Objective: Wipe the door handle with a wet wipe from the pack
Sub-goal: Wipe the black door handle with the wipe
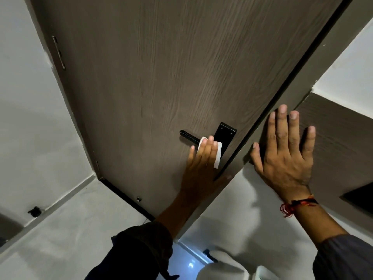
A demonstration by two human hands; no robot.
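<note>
A black lever door handle (188,136) with a black backplate (225,134) is fixed on the brown wood-grain door (151,77). My left hand (201,158) lies flat over the inner part of the lever and presses a white wet wipe (218,156) against it; the wipe shows past my fingers on the right. The lever's free end sticks out to the left of my fingers. My right hand (286,150) is spread flat on the brown door frame (333,138), fingers apart, holding nothing. The pack of wipes is not in view.
The door's edge (282,93) runs diagonally between my two hands, with a dark gap beside it. White walls (26,118) flank the door. A small black door stop (34,211) sits low on the left. A red thread band (296,204) circles my right wrist.
</note>
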